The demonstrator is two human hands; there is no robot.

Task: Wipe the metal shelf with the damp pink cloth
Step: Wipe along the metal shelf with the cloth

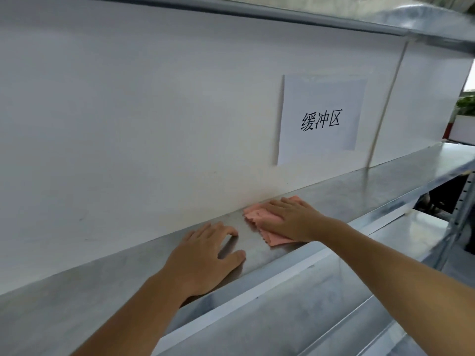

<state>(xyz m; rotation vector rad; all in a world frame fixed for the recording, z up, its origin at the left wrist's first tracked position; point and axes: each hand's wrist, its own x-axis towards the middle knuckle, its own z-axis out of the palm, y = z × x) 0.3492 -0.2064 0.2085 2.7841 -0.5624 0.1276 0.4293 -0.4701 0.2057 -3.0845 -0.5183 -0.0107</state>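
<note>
The metal shelf [84, 283] runs from lower left to right along a white wall. A pink cloth [259, 217] lies flat on the shelf near the wall. My right hand [290, 218] presses down flat on the cloth with fingers spread, covering most of it. My left hand [205, 255] rests palm down on the bare metal just left of the cloth, fingers apart, holding nothing.
A white paper sign [321, 116] with black characters hangs on the wall above the cloth. Another metal shelf [334, 19] sits overhead. A lower shelf level [308, 304] lies beneath. A white cord [385, 104] runs down the wall at right.
</note>
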